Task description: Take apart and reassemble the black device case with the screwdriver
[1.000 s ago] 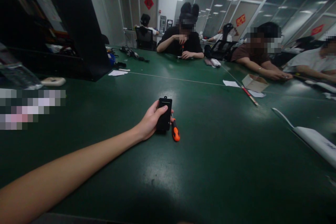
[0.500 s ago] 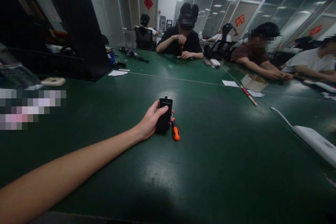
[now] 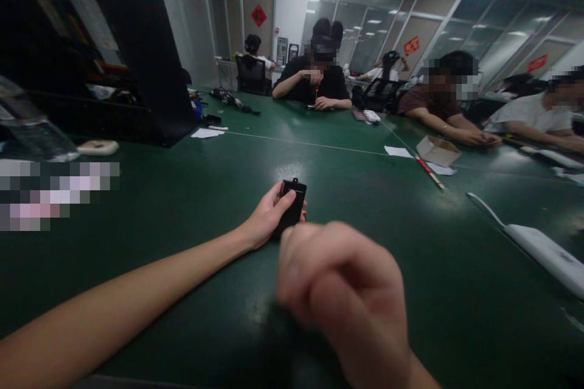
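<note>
My left hand (image 3: 269, 209) is closed around a flat black rectangular case (image 3: 292, 209), thumb on its face. A small loop sticks out of the case's top end, and a thin light line runs across it below that. Close to the camera, my right hand (image 3: 347, 292) is raised with its fingers curled in. It covers the lower end of the case, and whether anything is in its fingers is hidden. Just right of the case, an orange bit of the screwdriver (image 3: 304, 213) shows by my left fingertips; the rest is out of sight behind my right hand.
A black open-sided box (image 3: 177, 103) and a clear bottle (image 3: 36, 127) stand at left. On the right are a white power strip (image 3: 542, 249), a small carton (image 3: 438, 151) and papers (image 3: 398, 151). Several people sit around the green table (image 3: 182, 194), one opposite holding a screwdriver.
My right hand has come into view from below, in front of the case and screwdriver. My left hand keeps its hold on the case. The view has tilted up slightly.
</note>
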